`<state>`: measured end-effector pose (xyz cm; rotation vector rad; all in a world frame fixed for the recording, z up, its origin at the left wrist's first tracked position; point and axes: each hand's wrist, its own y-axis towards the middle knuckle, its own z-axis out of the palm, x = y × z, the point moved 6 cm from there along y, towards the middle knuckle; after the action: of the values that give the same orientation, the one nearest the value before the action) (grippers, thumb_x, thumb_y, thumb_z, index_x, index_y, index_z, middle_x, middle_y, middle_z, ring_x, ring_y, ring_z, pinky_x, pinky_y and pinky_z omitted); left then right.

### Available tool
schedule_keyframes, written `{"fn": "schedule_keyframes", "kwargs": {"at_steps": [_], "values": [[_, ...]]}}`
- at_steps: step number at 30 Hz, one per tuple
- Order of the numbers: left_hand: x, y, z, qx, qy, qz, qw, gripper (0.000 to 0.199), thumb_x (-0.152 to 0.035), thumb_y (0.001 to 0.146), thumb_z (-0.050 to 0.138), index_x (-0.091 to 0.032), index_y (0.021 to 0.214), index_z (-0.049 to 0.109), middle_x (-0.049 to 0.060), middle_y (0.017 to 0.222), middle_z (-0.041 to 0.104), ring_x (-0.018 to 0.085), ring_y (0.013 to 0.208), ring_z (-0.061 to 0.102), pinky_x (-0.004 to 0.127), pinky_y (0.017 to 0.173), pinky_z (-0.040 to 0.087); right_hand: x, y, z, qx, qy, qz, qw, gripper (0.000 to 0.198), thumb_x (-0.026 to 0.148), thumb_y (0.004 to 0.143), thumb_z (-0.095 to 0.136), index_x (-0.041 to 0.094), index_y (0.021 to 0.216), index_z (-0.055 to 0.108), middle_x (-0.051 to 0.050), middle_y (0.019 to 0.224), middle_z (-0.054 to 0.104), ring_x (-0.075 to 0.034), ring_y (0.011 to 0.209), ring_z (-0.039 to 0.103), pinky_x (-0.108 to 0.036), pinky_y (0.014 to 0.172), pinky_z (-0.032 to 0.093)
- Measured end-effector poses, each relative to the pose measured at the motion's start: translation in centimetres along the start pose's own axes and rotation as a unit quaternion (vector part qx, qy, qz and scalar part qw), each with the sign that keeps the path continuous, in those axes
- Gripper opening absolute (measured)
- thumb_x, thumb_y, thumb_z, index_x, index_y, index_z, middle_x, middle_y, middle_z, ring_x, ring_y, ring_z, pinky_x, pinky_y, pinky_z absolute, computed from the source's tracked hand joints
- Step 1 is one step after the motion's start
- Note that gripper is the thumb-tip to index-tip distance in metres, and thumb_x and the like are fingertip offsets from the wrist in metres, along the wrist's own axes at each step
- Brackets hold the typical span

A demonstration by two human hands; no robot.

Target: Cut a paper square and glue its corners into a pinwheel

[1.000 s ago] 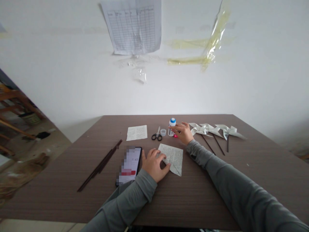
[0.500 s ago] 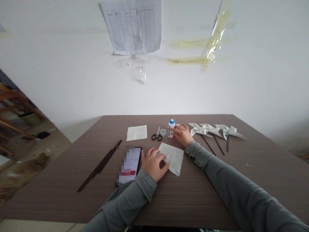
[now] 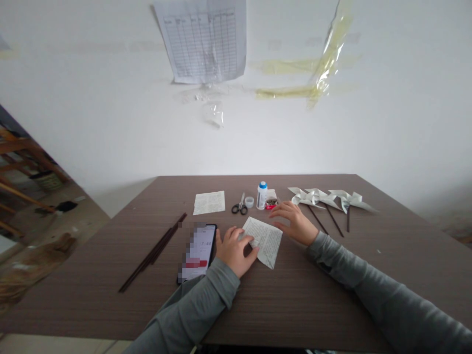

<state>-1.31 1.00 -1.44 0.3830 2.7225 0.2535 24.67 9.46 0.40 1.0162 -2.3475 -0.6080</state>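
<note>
A square of printed paper (image 3: 266, 241) with crease lines lies on the brown table. My left hand (image 3: 236, 250) rests with fingers spread on the paper's left edge. Just off the paper's upper right corner is my right hand (image 3: 297, 223), fingers apart and nothing seen in them. Beyond it stand a white glue bottle (image 3: 261, 196) with a blue cap and a small red box (image 3: 272, 204) of little metal pieces, too small to name. Black-handled scissors (image 3: 240, 207) and a roll of clear tape (image 3: 249, 202) lie left of the bottle.
Three paper pinwheels (image 3: 324, 199) on dark sticks lie at the right back. Another printed sheet (image 3: 209, 203) is at the left back. A phone (image 3: 197, 253) lies beside my left wrist, and several dark sticks (image 3: 155, 250) lie farther left. A wall (image 3: 239, 147) rises behind the table.
My right hand has moved back from the glue bottle and red box, toward me and to the right, uncovering the box. The paper's right side has shifted slightly. My left hand stays put.
</note>
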Motion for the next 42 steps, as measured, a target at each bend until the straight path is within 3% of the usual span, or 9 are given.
{"fn": "schedule_keyframes", "kwargs": {"at_steps": [3, 7, 11, 15, 25, 30, 36, 39, 42], "values": [[-0.1, 0.0, -0.1, 0.001, -0.002, 0.002, 1.000, 0.027, -0.036, 0.115, 0.091, -0.036, 0.139, 0.103, 0.016, 0.163, 0.091, 0.052, 0.170, 0.072, 0.100, 0.150, 0.038, 1.6, -2.0, 0.8, 0.057, 0.034, -0.028, 0.997, 0.015, 0.038, 0.122, 0.083, 0.033, 0.123, 0.098, -0.009, 0.119, 0.097, -0.032, 0.117, 0.088, -0.053, 0.111, 0.074], [-0.2, 0.0, 0.0, -0.004, 0.001, 0.004, 1.000, 0.028, -0.033, 0.113, 0.095, -0.035, 0.140, 0.103, 0.016, 0.162, 0.092, 0.051, 0.169, 0.074, 0.097, 0.152, 0.038, 4.0, -3.6, 1.3, 0.125, 0.039, -0.052, 0.990, 0.012, 0.034, 0.115, 0.094, 0.034, 0.125, 0.099, -0.010, 0.123, 0.099, -0.036, 0.129, 0.090, -0.054, 0.120, 0.071], [-0.1, 0.1, 0.1, -0.010, 0.009, 0.003, 1.000, 0.027, -0.034, 0.112, 0.096, -0.039, 0.137, 0.104, 0.014, 0.161, 0.093, 0.050, 0.169, 0.075, 0.096, 0.152, 0.041, 5.4, -3.5, 0.9, 0.185, 0.031, -0.055, 0.981, 0.022, 0.030, 0.109, 0.097, 0.029, 0.132, 0.098, -0.012, 0.130, 0.099, -0.036, 0.131, 0.091, -0.055, 0.121, 0.070], [-0.2, 0.1, 0.2, 0.000, 0.012, 0.006, 1.000, 0.028, -0.035, 0.115, 0.092, -0.038, 0.141, 0.103, 0.015, 0.164, 0.092, 0.051, 0.170, 0.074, 0.100, 0.150, 0.040, 5.5, -2.9, 0.7, 0.201, 0.029, -0.045, 0.978, 0.023, 0.027, 0.111, 0.091, 0.027, 0.134, 0.098, -0.013, 0.131, 0.098, -0.036, 0.133, 0.088, -0.055, 0.123, 0.067], [-0.7, 0.1, -0.4, -0.001, 0.003, -0.009, 1.000, 0.028, -0.031, 0.112, 0.096, -0.035, 0.138, 0.104, 0.016, 0.162, 0.092, 0.049, 0.170, 0.074, 0.097, 0.153, 0.036, 5.6, -2.8, 0.6, 0.146, 0.046, 0.002, 0.988, 0.042, 0.018, 0.112, 0.076, 0.040, 0.138, 0.099, -0.009, 0.124, 0.099, -0.036, 0.125, 0.094, -0.056, 0.123, 0.071], [-1.1, 0.2, -0.7, 0.005, -0.003, -0.008, 1.000, 0.029, -0.028, 0.112, 0.093, -0.033, 0.139, 0.103, 0.017, 0.165, 0.091, 0.050, 0.171, 0.073, 0.099, 0.152, 0.036, 4.7, -3.0, 0.6, 0.111, 0.078, 0.038, 0.990, 0.030, 0.031, 0.121, 0.074, 0.042, 0.121, 0.102, -0.011, 0.119, 0.100, -0.039, 0.122, 0.094, -0.062, 0.122, 0.072], [-1.6, 0.4, -0.4, 0.018, -0.009, -0.012, 1.000, 0.033, -0.022, 0.111, 0.087, -0.030, 0.140, 0.100, 0.016, 0.164, 0.091, 0.047, 0.171, 0.073, 0.097, 0.155, 0.033, 3.9, -3.2, 1.7, 0.034, 0.085, 0.140, 0.986, 0.028, 0.050, 0.120, 0.078, 0.041, 0.116, 0.104, -0.015, 0.109, 0.095, -0.043, 0.110, 0.094, -0.064, 0.109, 0.079], [-1.8, 0.4, -0.1, 0.028, -0.002, -0.014, 0.999, 0.035, -0.021, 0.109, 0.089, -0.030, 0.142, 0.097, 0.016, 0.165, 0.090, 0.045, 0.170, 0.074, 0.095, 0.156, 0.033, 4.0, -3.2, 2.3, 0.013, 0.096, 0.175, 0.980, 0.027, 0.054, 0.118, 0.079, 0.039, 0.118, 0.101, -0.013, 0.099, 0.091, -0.043, 0.104, 0.093, -0.068, 0.111, 0.078], [-1.8, 0.4, 0.1, 0.033, 0.006, -0.012, 0.999, 0.036, -0.021, 0.108, 0.091, -0.029, 0.143, 0.096, 0.017, 0.166, 0.089, 0.046, 0.169, 0.075, 0.095, 0.156, 0.034, 4.3, -3.3, 2.7, 0.013, 0.095, 0.166, 0.981, 0.029, 0.054, 0.119, 0.076, 0.039, 0.113, 0.100, -0.012, 0.101, 0.094, -0.044, 0.110, 0.092, -0.072, 0.117, 0.075]]}}
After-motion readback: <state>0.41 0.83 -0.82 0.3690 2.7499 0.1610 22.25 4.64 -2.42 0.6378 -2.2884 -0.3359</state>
